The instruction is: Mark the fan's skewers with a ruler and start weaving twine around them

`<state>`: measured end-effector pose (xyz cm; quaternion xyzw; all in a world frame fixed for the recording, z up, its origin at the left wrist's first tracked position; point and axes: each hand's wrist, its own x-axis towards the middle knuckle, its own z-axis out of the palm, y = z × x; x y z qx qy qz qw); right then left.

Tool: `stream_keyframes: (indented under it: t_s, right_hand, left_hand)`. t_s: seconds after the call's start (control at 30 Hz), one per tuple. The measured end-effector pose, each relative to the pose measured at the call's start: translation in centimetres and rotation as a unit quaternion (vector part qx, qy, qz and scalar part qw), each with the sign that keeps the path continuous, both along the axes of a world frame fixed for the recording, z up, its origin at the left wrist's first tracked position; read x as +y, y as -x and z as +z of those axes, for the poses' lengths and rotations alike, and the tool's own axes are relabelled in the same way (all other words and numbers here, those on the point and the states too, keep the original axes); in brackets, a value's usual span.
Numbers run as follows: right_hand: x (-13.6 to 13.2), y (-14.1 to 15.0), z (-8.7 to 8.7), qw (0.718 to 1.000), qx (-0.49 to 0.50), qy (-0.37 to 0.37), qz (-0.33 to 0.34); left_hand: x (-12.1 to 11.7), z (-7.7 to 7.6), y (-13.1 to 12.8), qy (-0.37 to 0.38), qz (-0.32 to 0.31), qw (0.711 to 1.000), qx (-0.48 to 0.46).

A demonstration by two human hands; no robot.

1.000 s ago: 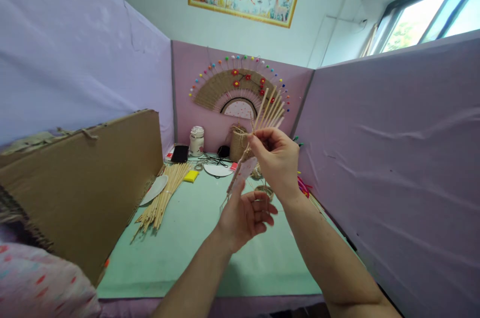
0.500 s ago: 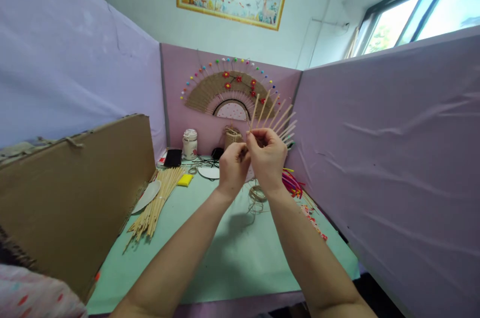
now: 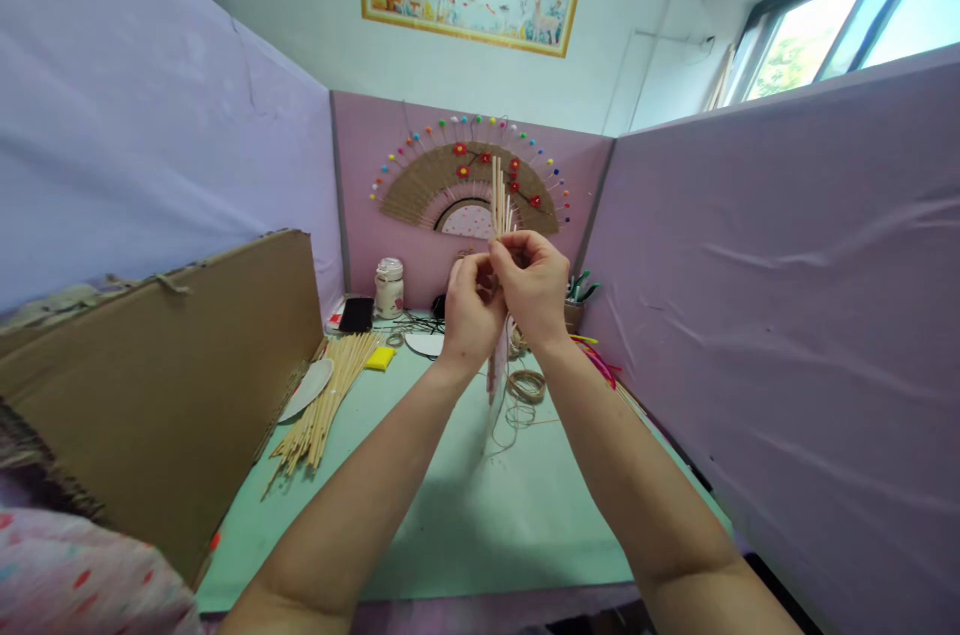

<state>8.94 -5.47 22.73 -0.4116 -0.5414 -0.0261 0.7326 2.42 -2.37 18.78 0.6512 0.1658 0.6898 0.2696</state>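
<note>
In front of me a small fan frame of pale wooden sticks [image 3: 499, 200] is held up, turned nearly edge-on. My right hand [image 3: 538, 293] is closed, thumb and forefinger pinching the frame near its left edge. Closed and touching it from the left, my left hand [image 3: 472, 313] grips the frame lower down; its fingertips are partly hidden. Below the hands hangs the fan's spotted pinkish paper base [image 3: 498, 365]. Thin twine trails down toward a twine coil [image 3: 526, 385] on the table. Whether twine lies between the fingertips is too small to tell.
A bundle of sticks [image 3: 330, 405] and a white half-disc [image 3: 309, 389] lie left by a cardboard sheet [image 3: 187, 355]. Behind are a white jar [image 3: 389, 288], a black phone-like slab [image 3: 356, 315] and a yellow packet [image 3: 381, 358]. A decorated fan [image 3: 420, 185] hangs on the back panel.
My left hand has risen from open below the fan to close on it beside my right hand. The fan has turned, its spread sticks now seen nearly edge-on.
</note>
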Motion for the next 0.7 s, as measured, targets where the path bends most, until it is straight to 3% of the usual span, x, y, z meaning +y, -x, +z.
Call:
stream_keyframes:
  t_s: [0.1, 0.17, 0.27, 0.47, 0.57, 0.7]
  right_hand:
    - [0.6, -0.2, -0.4, 1.000, 0.000, 0.018, 0.010]
    - [0.8, -0.2, -0.5, 1.000, -0.010, 0.022, 0.013]
    - [1.0, -0.2, -0.3, 0.999, -0.024, 0.019, 0.020]
    - [0.4, 0.3, -0.6, 0.996, 0.037, 0.009, 0.075]
    - [0.1, 0.3, -2.1, 0.988, 0.096, 0.023, 0.116]
    - [-0.6, -0.2, -5.5, 0.978, 0.164, 0.049, 0.119]
  left_hand:
    - [0.8, -0.1, 0.5, 0.036, -0.100, 0.994, 0.005]
    - [1.2, -0.1, 0.8, 0.045, -0.117, 0.992, 0.013]
    - [1.4, -0.1, 1.0, 0.027, -0.070, 0.997, 0.010]
    - [0.9, -0.9, 1.2, -0.071, 0.096, 0.993, 0.025]
    - [0.3, -2.0, 1.6, -0.108, 0.149, 0.981, 0.060]
    - [-0.4, -4.4, 1.5, -0.133, 0.180, 0.967, 0.125]
